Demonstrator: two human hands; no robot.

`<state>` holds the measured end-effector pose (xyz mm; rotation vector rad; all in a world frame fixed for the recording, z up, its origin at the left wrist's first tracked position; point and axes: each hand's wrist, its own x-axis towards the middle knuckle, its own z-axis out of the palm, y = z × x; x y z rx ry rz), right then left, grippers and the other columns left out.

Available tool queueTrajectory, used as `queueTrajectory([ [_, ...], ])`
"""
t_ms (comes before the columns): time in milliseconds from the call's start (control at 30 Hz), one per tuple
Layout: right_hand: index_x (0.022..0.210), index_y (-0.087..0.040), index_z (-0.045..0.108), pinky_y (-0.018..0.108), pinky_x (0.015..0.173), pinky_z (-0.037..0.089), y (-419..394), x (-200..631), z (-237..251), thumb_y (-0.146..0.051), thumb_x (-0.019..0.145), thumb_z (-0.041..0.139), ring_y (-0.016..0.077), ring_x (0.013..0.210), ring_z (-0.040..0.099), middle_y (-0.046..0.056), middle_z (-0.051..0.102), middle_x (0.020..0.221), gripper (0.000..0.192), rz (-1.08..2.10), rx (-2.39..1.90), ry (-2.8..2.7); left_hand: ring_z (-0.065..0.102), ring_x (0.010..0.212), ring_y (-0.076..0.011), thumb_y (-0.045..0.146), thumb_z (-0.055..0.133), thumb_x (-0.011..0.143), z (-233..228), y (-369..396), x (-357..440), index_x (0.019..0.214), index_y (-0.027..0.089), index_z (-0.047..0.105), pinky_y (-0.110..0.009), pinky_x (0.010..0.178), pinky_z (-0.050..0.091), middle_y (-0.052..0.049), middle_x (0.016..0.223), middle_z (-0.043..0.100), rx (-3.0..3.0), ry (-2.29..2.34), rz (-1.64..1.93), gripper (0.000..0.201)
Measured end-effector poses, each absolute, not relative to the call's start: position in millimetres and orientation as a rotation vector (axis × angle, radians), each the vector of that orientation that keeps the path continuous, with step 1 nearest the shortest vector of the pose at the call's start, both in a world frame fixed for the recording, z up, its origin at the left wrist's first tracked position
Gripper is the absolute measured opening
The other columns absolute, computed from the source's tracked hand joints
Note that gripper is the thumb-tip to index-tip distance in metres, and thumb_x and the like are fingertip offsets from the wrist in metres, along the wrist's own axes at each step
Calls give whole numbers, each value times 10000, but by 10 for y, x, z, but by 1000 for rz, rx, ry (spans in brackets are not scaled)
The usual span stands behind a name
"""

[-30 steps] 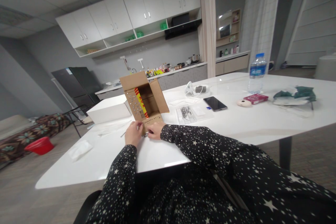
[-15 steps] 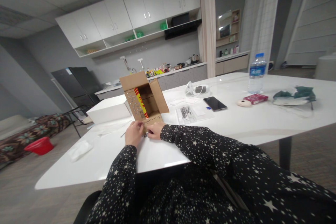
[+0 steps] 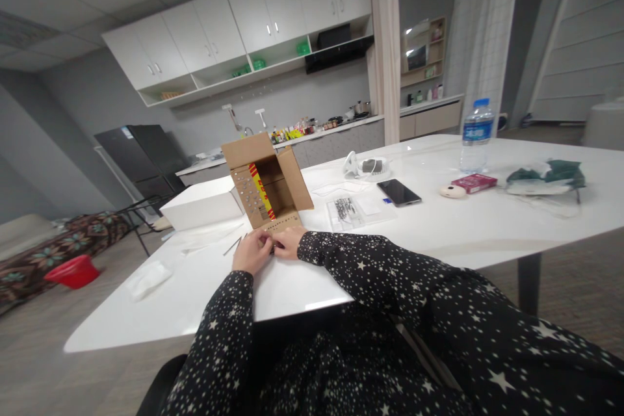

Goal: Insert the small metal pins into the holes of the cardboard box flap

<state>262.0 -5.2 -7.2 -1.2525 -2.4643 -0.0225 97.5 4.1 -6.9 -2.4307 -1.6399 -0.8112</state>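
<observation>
An open cardboard box (image 3: pixel 253 200) with small studs on its side flap and a red-and-yellow strip stands tilted on the table. Just in front of its lower flap, my left hand (image 3: pixel 252 251) and my right hand (image 3: pixel 288 242) meet with bent fingers. The fingertips of both press together around something too small to make out. A thin metal tool (image 3: pixel 232 246) lies on the table at the left hand's outer side. To the right of the box sits a clear plastic case (image 3: pixel 345 212) with small dark pieces in it.
A black phone (image 3: pixel 399 192), a cream-coloured rounded case (image 3: pixel 453 192), a dark red pack (image 3: pixel 474 182) and a water bottle (image 3: pixel 476 136) stand or lie to the right. On the left are a white box (image 3: pixel 202 203) and a crumpled tissue (image 3: pixel 149 280) on the white table (image 3: pixel 117 318).
My left hand has shifted slightly right, its thumb and fingers closer to the right hand. More of the thin metal tool shows beside it. My right hand has barely moved.
</observation>
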Motion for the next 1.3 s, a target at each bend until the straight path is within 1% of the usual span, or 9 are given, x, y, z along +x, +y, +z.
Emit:
queueTrajectory([
  [133,982,-206,615,319,632,441,-52,2620,-73,-401,809,396,236,774,622,70,680,892,341,-19,-1256,-2487,577,771,-160,328,453,756,-51,6,1000,832,210,623,-263,717,425,-26,843,659,-2429,-1728,-692,220],
  [300,968,-209,623,323,653,450,-61,2618,-68,-388,816,399,236,796,620,67,679,915,325,-26,-1247,-2504,586,761,-157,302,463,740,-31,-25,1019,840,221,625,-258,720,427,-13,815,661,-2434,-1797,-597,207],
  [500,1041,-240,607,325,641,453,-75,2622,-52,-386,809,412,245,786,626,57,683,911,337,-37,-1229,-2501,590,788,-161,289,459,734,-29,-30,1031,841,222,618,-257,736,430,-12,821,659,-2416,-1844,-529,203],
  [733,1089,-249,594,331,656,457,-86,2624,-33,-378,806,424,246,787,627,56,685,924,354,-26,-1237,-2504,595,825,-167,286,457,736,-36,-30,1028,872,216,623,-257,752,428,-22,861,671,-2409,-1868,-486,226],
  [900,1086,-241,596,325,675,456,-91,2620,-31,-373,806,440,237,805,624,56,682,961,347,-13,-1250,-2505,597,799,-166,281,451,727,-33,-27,1032,845,219,616,-258,732,432,-17,839,668,-2414,-1859,-482,212],
  [1133,1076,-246,599,322,662,454,-93,2618,-29,-379,813,426,233,793,625,50,685,922,342,-27,-1252,-2513,602,828,-169,255,444,720,-27,-41,1035,847,217,620,-261,764,438,-22,862,673,-2459,-1842,-490,220],
  [1300,1059,-246,602,313,656,446,-105,2622,-15,-383,812,429,229,797,626,50,684,928,331,-8,-1253,-2500,604,808,-175,266,446,726,-30,-38,1029,829,216,605,-267,748,445,-19,833,667,-2437,-1847,-462,195],
])
